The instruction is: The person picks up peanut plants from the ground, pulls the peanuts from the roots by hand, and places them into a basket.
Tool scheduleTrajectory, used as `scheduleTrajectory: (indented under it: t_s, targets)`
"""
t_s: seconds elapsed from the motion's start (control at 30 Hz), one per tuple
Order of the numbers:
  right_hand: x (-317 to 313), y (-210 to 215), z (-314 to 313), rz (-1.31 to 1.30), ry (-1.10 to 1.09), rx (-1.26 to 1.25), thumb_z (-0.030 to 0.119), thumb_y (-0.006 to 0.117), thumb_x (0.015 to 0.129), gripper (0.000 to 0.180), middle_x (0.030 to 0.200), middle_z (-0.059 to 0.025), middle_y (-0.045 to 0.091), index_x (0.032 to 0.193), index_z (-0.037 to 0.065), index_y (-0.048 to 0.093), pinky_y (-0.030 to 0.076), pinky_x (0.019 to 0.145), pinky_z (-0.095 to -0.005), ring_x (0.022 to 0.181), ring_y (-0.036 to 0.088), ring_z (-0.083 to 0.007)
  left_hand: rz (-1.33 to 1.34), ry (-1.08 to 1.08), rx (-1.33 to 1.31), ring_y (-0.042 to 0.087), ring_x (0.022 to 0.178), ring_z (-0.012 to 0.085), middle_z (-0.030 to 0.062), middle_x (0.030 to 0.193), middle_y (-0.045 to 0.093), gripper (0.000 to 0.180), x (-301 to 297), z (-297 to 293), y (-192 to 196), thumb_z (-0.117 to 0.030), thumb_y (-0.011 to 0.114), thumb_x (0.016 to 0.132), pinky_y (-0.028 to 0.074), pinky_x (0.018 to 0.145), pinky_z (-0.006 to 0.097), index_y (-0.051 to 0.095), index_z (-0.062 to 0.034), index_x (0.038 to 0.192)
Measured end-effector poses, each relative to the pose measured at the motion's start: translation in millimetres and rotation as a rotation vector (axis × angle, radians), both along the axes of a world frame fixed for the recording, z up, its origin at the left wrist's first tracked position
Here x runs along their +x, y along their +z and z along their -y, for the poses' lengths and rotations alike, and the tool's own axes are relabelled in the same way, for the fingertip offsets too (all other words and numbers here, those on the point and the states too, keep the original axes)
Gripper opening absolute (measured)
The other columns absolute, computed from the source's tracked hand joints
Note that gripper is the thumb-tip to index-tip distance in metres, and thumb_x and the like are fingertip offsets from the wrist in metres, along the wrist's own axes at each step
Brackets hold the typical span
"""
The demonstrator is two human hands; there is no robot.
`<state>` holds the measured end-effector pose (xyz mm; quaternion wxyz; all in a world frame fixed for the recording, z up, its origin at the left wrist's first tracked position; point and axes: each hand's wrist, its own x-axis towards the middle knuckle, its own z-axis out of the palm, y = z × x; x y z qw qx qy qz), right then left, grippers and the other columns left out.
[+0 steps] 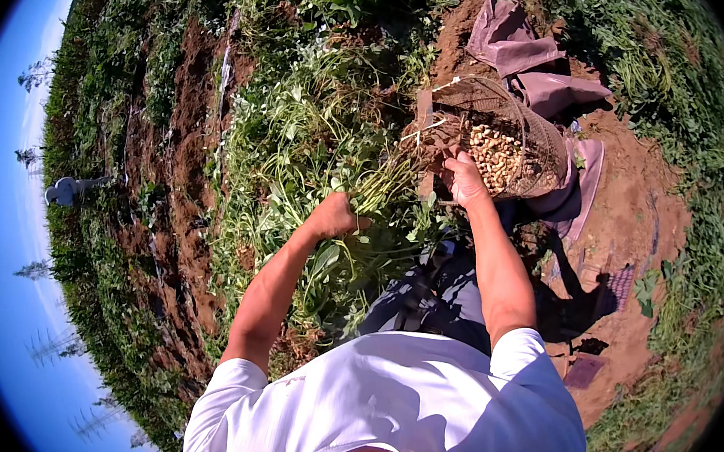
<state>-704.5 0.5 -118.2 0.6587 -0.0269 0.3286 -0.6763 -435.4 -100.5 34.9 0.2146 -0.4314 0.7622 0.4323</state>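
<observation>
My left hand (337, 217) is closed round the green stems of a bunch of peanut plants (379, 180). The roots point right, to the mouth of a mesh basket (549, 152). There my right hand (464, 180) has its fingers bent and drawn together at the root end. What sits between those fingers is too small to make out. Inside the basket lies a heap of pale peanuts (498, 152). A flat wooden strip (425, 109) stands at the basket's mouth, on the side nearest the roots.
Purple-brown cloth or sacking (516, 41) lies crumpled beyond the basket, with more (585, 181) along its right side. Leafy plants (292, 134) cover the ground to the left. Bare reddish soil (633, 181) stretches to the right, where a purple crate-like piece (616, 290) lies.
</observation>
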Motion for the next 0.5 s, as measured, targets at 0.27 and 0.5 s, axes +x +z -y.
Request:
scheduleTrajectory:
  t_s: [0.27,0.5]
  targets:
    - [2,10,6,0.426,-0.087,0.003,0.005,0.056,0.087,0.029,0.105,-0.0093,0.069,0.116,0.006,0.061,0.057,0.083,-0.0381,0.092,0.067,-0.0237,-0.18,-0.074,0.057,0.066,0.075,0.0219,0.0161,0.089,0.073,0.049,6,6,-6,-0.027,0.082,0.074,0.053,0.07,0.038,0.066,-0.0011,0.112]
    - [1,28,7,0.197,0.048,-0.054,0.0,0.062,0.087,0.048,0.113,-0.0068,0.064,0.131,0.012,0.048,0.057,0.087,-0.0355,0.098,0.065,-0.0203,0.073,-0.091,0.051,0.067,0.076,0.0235,0.0161,0.088,0.072,0.054,7,11,4,-0.029,0.083,0.073,0.054,0.072,0.038,0.065,-0.0014,0.115]
